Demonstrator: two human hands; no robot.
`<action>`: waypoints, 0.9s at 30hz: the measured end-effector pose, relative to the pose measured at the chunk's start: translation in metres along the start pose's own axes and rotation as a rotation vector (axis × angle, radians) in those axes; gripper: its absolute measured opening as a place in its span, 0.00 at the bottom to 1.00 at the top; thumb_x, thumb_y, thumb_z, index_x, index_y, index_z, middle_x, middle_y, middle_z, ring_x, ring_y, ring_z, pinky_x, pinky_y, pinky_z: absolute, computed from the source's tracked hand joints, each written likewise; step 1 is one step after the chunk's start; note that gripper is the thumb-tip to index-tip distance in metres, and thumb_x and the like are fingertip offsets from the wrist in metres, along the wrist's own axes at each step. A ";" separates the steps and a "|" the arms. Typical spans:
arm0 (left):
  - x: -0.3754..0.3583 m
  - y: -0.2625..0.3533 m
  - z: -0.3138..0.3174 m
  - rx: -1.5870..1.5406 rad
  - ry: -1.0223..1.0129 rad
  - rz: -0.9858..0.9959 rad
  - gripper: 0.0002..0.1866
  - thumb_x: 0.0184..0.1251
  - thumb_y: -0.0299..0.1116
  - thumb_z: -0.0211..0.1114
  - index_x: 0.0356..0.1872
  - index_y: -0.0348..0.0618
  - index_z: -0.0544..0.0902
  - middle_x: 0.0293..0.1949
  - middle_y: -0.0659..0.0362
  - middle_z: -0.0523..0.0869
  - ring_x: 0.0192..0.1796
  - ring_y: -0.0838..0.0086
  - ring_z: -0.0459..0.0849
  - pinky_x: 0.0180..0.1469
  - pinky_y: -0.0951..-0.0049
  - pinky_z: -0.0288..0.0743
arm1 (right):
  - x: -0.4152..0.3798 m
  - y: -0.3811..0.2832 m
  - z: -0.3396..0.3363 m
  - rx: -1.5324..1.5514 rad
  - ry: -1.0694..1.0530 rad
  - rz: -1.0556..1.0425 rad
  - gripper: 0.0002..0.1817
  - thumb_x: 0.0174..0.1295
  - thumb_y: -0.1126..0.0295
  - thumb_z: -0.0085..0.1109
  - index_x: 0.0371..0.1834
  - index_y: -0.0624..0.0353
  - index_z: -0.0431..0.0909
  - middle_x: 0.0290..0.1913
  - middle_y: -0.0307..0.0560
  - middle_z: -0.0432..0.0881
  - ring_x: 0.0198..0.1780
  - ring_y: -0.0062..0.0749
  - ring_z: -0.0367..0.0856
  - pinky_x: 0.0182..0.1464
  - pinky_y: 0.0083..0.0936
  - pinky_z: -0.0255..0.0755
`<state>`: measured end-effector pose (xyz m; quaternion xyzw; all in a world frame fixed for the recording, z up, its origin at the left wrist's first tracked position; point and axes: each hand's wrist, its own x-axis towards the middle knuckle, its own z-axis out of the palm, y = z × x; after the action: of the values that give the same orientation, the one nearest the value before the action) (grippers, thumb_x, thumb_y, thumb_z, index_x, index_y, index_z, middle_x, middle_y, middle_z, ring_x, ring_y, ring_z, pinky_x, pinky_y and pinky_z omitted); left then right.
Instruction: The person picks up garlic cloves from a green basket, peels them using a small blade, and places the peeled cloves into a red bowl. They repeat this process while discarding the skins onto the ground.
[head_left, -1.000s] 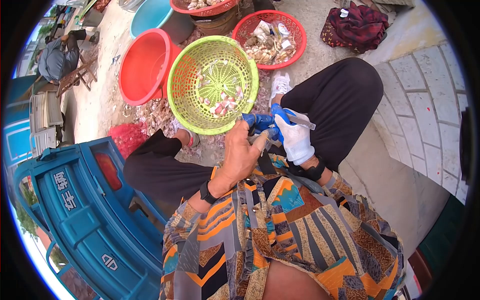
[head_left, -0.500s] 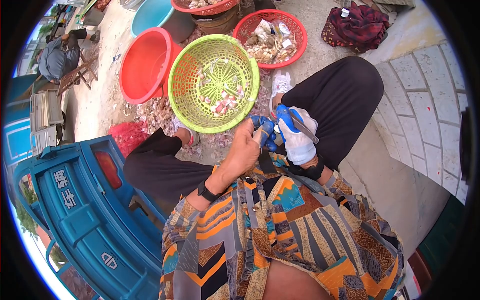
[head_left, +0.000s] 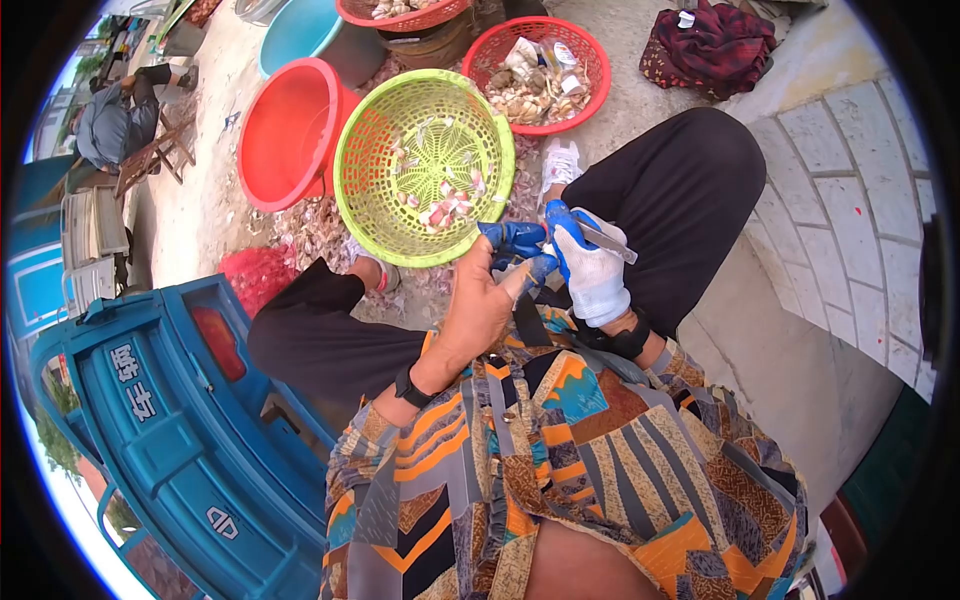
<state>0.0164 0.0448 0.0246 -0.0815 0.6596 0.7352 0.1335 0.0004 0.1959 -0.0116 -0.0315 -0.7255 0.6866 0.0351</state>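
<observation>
My left hand (head_left: 495, 280), with blue coverings on its fingers, is closed in a pinch, and a small pale garlic clove (head_left: 547, 248) shows partly at its fingertips. Right beside it, my right hand (head_left: 590, 265) wears a white and blue glove and is wrapped round a small knife (head_left: 610, 244). The knife's blade points to the right, away from the left hand. Just beyond both hands stands a light green plastic basket (head_left: 360, 205), with garlic cloves (head_left: 447, 210) lying on its bottom.
Behind the green basket are a red basket (head_left: 603, 95) of garlic, a red basin (head_left: 290, 130) and a blue tub (head_left: 300, 35). A red net bag (head_left: 258, 272) lies near a blue vehicle (head_left: 170, 420). A white block wall (head_left: 850, 200) rises at right. Another person (head_left: 112, 125) sits far left.
My left hand has shifted slightly up, its blue fingers now stretched further toward the right hand. The right hand and knife have barely moved.
</observation>
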 end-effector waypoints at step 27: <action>0.006 0.000 -0.046 -0.509 -0.062 -0.389 0.14 0.74 0.31 0.65 0.55 0.34 0.79 0.43 0.54 0.88 0.38 0.72 0.89 0.40 0.70 0.90 | -0.007 0.003 -0.008 0.478 -0.353 0.290 0.14 0.74 0.65 0.60 0.50 0.68 0.82 0.32 0.40 0.84 0.29 0.15 0.79 0.32 0.17 0.74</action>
<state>0.0079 -0.0004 0.0171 -0.2142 0.4222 0.8394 0.2669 0.0078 0.2035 -0.0138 -0.0057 -0.5266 0.8302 -0.1831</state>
